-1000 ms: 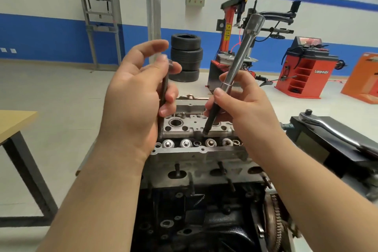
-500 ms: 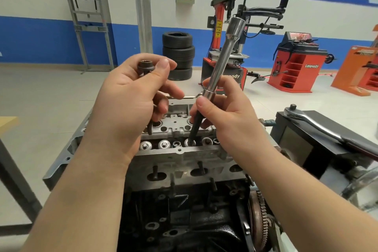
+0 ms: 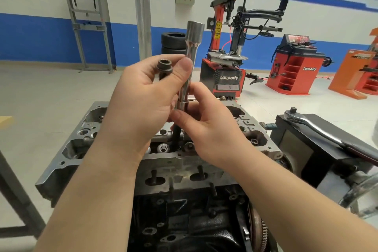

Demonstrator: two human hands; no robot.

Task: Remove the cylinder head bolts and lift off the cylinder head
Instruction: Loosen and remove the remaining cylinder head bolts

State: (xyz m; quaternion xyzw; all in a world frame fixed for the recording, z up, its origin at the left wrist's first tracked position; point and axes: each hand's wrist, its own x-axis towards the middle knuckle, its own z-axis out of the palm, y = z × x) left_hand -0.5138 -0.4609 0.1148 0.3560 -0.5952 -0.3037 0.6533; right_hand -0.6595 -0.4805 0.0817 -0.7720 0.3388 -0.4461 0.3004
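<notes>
The grey aluminium cylinder head lies on top of the dark engine block below my hands. My left hand holds a dark cylinder head bolt, its splined head sticking up above my fingers, and its thumb presses against the chrome extension bar. My right hand grips the lower part of that bar, which stands almost upright. The bar's dark tip reaches down into a bolt hole in the head, hidden behind my fingers.
A ratchet wrench lies on a black box to the right. A flywheel ring gear shows at the block's right end. A wooden table stands at the left. Tyre machines and stacked tyres are behind.
My left hand has lifted the bolt higher and moved right until its thumb touches the extension bar. The bar has swung from tilted to nearly upright.
</notes>
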